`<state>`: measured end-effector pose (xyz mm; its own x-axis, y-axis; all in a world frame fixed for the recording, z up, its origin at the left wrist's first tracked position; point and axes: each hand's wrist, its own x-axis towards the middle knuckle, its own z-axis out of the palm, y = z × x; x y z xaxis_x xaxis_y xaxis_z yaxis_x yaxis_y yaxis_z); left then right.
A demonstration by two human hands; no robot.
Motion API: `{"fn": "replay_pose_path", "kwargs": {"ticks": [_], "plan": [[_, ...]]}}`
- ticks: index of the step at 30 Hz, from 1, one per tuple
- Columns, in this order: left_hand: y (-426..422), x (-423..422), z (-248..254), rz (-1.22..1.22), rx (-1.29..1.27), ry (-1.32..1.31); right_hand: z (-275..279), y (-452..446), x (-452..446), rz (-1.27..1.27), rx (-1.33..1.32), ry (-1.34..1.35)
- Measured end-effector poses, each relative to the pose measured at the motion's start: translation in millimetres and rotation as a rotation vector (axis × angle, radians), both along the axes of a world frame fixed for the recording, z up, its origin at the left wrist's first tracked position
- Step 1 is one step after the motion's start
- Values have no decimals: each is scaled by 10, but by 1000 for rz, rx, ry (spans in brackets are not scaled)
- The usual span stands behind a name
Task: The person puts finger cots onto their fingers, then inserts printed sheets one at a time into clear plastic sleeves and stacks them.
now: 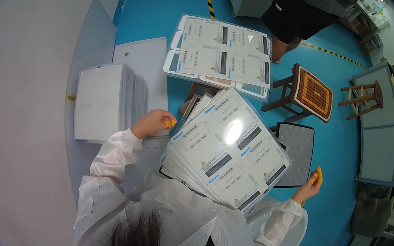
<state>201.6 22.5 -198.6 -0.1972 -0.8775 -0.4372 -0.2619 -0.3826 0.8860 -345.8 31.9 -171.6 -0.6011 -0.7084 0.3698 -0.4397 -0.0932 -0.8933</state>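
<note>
Left hand (pixel 155 123): forearm angled up and inward from a white sleeve (pixel 117 154), wrist nearly in line, hand raised just beside the left corner of the fanned printed sheets (pixel 229 147). Fingers bent and drawn close together, directed toward the stack; yellow covers on fingertips (pixel 170 124). Contact between thumb and fingers: cannot tell. Nothing visible in grip.

Right hand (pixel 310 186): held out to the right, well apart from the stack, with forearm rising outward from the other white sleeve. Fingers partly curled, pointing upward; yellow covers here too. Cannot tell whether thumb and fingertips meet. Nothing visible in grip.

Printed sheets: directly in front of the torso, between both hands, turned at a slant. Edges fanned on the left and lower sides; bright glare on the glossy top sheet. Blue lettering, dark bars and yellow warning triangles in repeated blocks.

Beyond, a second printed layer (pixel 227 52) on white-framed panels (pixel 171 61). To the left, a thick stack of white sheets (pixel 101 104). To the right, a stool with a beaded cover (pixel 313 93); behind the second layer, a standing person in dark shorts (pixel 290 18).
</note>
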Motion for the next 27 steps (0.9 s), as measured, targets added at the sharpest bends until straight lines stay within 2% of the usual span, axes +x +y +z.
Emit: {"fn": "replay_pose_path", "kwargs": {"ticks": [1,3,7,9,11,13,19,21,25,27], "plan": [[128,-67,64,14,2,-4,54,-145,303,92,-6,-2],[268,-186,311,-28,-139,-328,127,-429,821,279,-36,-45],[450,-280,198,78,-251,-303,138,-570,1734,507,28,-73],[453,-286,199,100,-244,-351,126,-507,2122,666,69,-22],[413,-293,339,88,-220,-389,273,-354,2522,806,167,215],[368,-260,358,84,-194,-429,152,-221,2760,970,225,164],[314,-214,221,122,-106,-315,-98,59,3114,1137,310,91],[316,-177,136,155,-61,-195,-125,114,3162,1143,341,80],[227,-158,281,119,10,-108,-75,79,3306,1166,316,154],[223,-170,253,109,39,61,-37,95,3391,1151,311,363]]}}
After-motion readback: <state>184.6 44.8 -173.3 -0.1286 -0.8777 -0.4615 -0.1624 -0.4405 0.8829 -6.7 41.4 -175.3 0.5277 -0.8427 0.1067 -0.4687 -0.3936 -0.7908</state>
